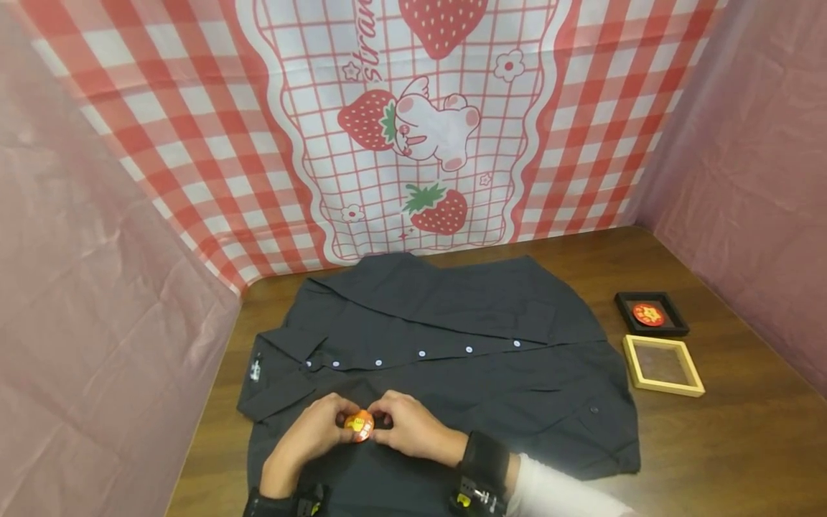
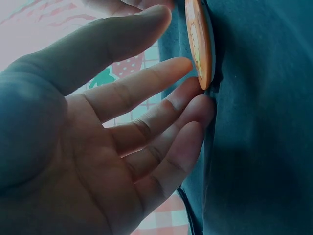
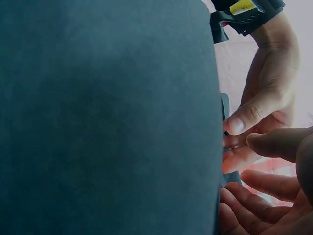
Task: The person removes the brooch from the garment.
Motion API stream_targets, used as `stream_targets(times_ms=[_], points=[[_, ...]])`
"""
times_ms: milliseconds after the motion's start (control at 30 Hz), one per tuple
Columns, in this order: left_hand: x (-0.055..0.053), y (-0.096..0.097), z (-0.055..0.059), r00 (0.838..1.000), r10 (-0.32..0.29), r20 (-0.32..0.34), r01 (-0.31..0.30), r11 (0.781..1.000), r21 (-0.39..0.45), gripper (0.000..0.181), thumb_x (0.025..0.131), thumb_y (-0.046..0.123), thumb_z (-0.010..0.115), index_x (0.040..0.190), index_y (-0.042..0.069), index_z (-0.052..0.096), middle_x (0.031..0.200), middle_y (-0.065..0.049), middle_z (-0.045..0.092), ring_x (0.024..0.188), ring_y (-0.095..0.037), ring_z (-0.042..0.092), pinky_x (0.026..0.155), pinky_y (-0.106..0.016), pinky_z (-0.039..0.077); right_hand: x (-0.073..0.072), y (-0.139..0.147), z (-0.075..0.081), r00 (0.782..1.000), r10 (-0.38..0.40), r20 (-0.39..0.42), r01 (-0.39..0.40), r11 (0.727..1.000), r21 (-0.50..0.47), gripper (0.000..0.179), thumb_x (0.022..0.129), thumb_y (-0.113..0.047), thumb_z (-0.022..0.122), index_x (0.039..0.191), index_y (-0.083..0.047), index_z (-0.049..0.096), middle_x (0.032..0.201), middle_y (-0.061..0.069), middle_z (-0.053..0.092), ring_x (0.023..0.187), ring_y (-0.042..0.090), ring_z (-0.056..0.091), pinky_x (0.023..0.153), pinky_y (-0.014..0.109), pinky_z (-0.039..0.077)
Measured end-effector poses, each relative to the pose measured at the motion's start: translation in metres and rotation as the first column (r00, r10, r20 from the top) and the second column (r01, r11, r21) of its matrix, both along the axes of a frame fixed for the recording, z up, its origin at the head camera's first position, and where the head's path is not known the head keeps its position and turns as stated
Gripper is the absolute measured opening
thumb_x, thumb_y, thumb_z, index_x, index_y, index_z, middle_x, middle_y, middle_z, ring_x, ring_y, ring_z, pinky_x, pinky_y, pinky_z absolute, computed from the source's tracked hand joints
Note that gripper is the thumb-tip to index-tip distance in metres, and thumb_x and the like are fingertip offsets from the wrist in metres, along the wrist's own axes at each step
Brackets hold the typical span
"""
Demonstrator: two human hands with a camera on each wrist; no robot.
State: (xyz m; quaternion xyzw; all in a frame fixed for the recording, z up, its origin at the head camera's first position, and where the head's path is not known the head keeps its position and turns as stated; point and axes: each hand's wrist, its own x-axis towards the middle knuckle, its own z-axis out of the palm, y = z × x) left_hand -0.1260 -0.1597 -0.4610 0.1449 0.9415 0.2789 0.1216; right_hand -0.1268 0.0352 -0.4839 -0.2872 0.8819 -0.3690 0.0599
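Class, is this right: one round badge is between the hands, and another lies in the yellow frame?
Not quite: the head view shows the other badge in the black frame. The first badge is between left hand and right hand.

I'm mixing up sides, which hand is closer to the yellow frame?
Right. The right hand is left of the yellow frame, by the badge; the left hand is farther left, on the badge's other side.

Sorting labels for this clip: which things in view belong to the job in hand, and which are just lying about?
In the job:
- orange badge, between left hand and right hand
- dark shirt, beneath it

Lying about, apparently:
- black frame
- red badge inside it
- yellow frame
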Motion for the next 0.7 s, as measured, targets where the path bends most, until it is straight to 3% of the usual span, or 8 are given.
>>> stream_targets(times_ms=[467,700], points=[[0.0024,0.002,0.0021,1.0,0.004,-0.018,-0.004,1.0,-0.001,0.035,0.063,0.006,0.086,0.095,0.009,0.071,0.085,0.001,0.058,0.077,-0.012,0.052,0.065,-0.026,0.042,0.0006,-0.0087,-0.0031,0.999,0.009,-0.052,0.0,0.984,0.178,0.034,0.079,-0.026,0.08,0.109,-0.014,0.073,0.093,-0.007,0.058,0.078,0.0,0.047,0.07,0.014,0.041],[0.0045,0.0045,0.0004,1.0,-0.004,0.02,0.005,1.0,-0.012,0.042,0.062,0.007,0.088,0.096,0.011,0.065,0.087,0.0,0.053,0.076,-0.012,0.05,0.066,-0.026,0.041,0.0029,-0.0101,-0.0043,1.0,0.005,-0.029,0.002,0.976,0.219,0.031,0.078,-0.025,0.081,0.106,-0.015,0.072,0.091,-0.008,0.054,0.077,0.0,0.044,0.069,0.014,0.04]])
